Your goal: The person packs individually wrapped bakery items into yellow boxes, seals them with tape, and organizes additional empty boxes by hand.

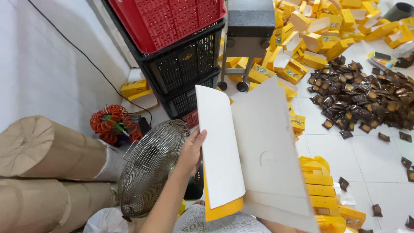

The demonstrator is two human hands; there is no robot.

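Observation:
My left hand (191, 152) grips the left edge of an unfolded carton blank (258, 146), white on the inside and yellow on the outside, held upright in front of me. Its left flap is folded toward me, with a yellow edge showing at the bottom. My right hand is hidden behind the carton. A stack of flat yellow carton blanks (321, 190) lies on the floor just to the right of the held one.
A metal fan cage (148, 168) stands at my left, by brown paper rolls (47, 146). Stacked black and red crates (181, 51) are ahead. A heap of folded yellow boxes (315, 30) and a pile of dark brown sachets (362, 95) cover the white tile floor.

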